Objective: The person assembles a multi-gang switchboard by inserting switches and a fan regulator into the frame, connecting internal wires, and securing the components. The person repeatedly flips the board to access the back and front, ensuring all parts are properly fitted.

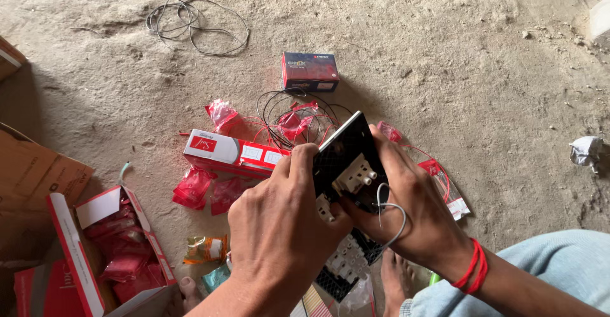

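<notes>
The dusty floor [445, 50] has lots of open room at the top. Down low it is crowded: an open red box [95, 253] on the left, bare feet below. Both hands hold the black switch plate [346, 158] up in the air. The left hand [279, 228] and right hand [413, 209] wrap tight around it. The thin grey wire [394, 218] might slip loose, or the plate could drop on the toes.
</notes>
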